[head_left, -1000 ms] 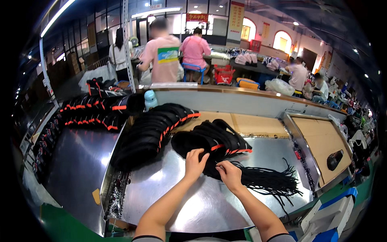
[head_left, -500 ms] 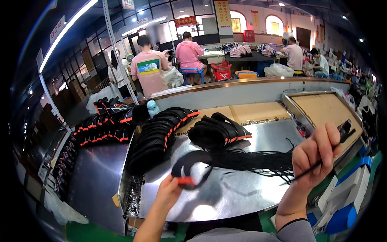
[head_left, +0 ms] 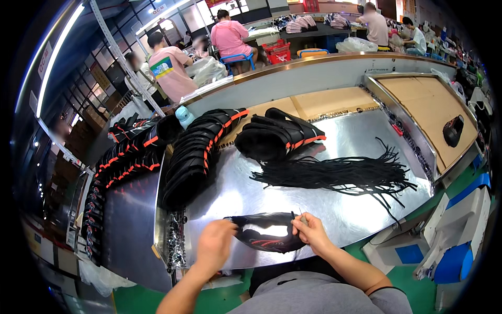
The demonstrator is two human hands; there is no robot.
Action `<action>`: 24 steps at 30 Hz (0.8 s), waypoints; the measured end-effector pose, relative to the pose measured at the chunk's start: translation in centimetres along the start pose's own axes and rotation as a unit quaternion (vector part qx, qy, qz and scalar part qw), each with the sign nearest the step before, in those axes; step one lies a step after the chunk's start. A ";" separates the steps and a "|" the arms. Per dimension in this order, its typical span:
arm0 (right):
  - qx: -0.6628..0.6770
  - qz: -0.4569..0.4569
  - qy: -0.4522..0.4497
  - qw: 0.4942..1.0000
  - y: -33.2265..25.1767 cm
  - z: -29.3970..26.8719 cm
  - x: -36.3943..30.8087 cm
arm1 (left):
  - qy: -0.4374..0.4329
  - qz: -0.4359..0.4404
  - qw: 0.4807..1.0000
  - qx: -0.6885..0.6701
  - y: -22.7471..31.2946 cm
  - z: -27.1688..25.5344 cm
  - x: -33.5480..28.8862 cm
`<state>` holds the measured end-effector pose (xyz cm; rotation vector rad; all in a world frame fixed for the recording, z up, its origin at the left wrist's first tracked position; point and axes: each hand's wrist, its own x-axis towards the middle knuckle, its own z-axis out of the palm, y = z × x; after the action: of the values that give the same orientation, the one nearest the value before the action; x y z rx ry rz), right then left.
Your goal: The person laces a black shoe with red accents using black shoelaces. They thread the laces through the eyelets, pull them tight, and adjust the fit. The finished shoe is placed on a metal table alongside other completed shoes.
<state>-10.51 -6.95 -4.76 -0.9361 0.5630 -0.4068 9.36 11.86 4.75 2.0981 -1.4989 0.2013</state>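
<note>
A black shoe upper [head_left: 269,243] with thin red lines is near the table's front edge, between my hands. My left hand [head_left: 216,243], smeared by motion, is at the upper's left end with its fingers curled; its grip is unclear. My right hand [head_left: 311,231] is closed in a pinch at the right end, on a thin black shoelace partly hidden by the fingers. Beyond lies a bundle of loose black laces [head_left: 334,175]. Behind it sits a small stack of black uppers [head_left: 266,137] with orange edges.
A long row of uppers [head_left: 196,152] stands at left, beside more rows [head_left: 125,157] on a neighbouring surface. A cardboard-lined tray [head_left: 418,97] at right holds one dark shoe piece [head_left: 453,131]. A light blue bottle [head_left: 184,116] stands behind. Other people work beyond the partition [head_left: 334,70].
My right hand has come down and left from above the laces to the upper. The upper has come nearer to me and turned. The head view has tilted down.
</note>
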 end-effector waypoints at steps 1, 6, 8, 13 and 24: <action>0.003 0.001 0.006 1.000 0.1 -0.1 0.5 | -0.073 0.030 0.997 -0.024 0.7 1.0 0.7; 0.006 0.016 -0.003 1.000 0.4 0.4 1.6 | -0.544 -0.340 0.720 -0.264 -3.3 7.1 4.6; -0.023 -0.018 0.025 0.999 0.6 0.1 1.4 | -0.550 -0.389 0.651 -0.350 -1.6 7.8 6.4; -0.070 -0.075 0.074 0.992 0.8 -1.4 2.5 | -0.485 -0.289 0.522 -0.639 1.5 10.8 5.7; -0.026 -0.068 -0.002 0.997 -5.2 0.8 -2.0 | -0.167 -0.306 0.703 -0.620 5.6 11.5 3.2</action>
<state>-12.07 -8.12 0.49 -1.0287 0.5090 -0.5146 3.23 2.05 -1.61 1.2979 -0.5671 -1.1722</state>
